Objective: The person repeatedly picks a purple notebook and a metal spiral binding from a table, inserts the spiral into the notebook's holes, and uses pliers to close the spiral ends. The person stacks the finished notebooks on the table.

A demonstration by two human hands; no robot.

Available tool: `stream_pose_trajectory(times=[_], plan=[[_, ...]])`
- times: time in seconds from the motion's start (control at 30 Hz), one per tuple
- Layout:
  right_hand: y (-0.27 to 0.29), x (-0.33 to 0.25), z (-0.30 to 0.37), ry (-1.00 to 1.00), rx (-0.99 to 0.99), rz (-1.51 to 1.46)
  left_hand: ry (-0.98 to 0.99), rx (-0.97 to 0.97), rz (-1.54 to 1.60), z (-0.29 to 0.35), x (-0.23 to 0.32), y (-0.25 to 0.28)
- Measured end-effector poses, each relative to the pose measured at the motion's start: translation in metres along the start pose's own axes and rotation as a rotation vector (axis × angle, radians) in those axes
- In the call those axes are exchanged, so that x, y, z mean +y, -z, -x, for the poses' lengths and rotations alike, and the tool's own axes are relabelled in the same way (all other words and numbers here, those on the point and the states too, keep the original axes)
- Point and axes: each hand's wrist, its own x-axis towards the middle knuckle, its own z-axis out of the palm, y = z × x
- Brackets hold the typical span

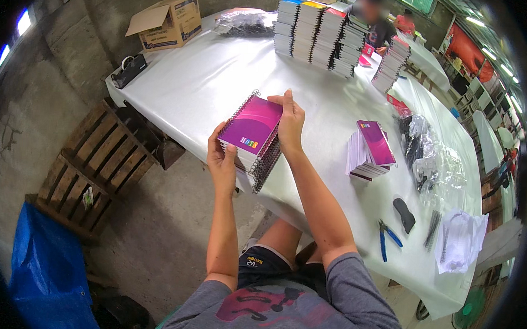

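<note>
Between my two hands is a stack of purple-covered spiral notebooks [253, 124], their wire coils showing along opposite sides. My left hand [221, 155] grips the near left corner, thumb against the front edge. On the far right side, my right hand [290, 120] is wrapped round the stack's edge. The stack is at the table's near edge, tilted a little; whether its underside touches the table is hard to make out. To the right stands another pile of purple-covered booklets [375, 147], its top one lying askew, with no coil that I can see.
On the white-covered table [190, 91] stand tall notebook stacks [313, 34], a tape dispenser [129, 70] and an open carton [170, 22]. Blue-handled pliers [388, 239], a dark flat piece [403, 215], wire coils [432, 230] and plastic bags [431, 157] lie right. Another person [376, 28] sits beyond.
</note>
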Motion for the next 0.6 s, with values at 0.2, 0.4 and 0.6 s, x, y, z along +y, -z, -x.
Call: stream_pose_trajectory(times=[0.2, 0.4, 0.6], plan=[[0.0, 0.006, -0.003, -0.02, -0.017, 0.014, 0.002, 0.021, 0.051, -0.001, -0.001, -0.002], [0.005, 0.001, -0.003, -0.013, -0.074, 0.018, -0.024, -0.003, 0.038, -0.002, -0.003, 0.001], [0.044, -0.017, -0.021, 0.323, 0.003, 0.306, -0.11, -0.004, 0.051, -0.006, -0.008, 0.008]])
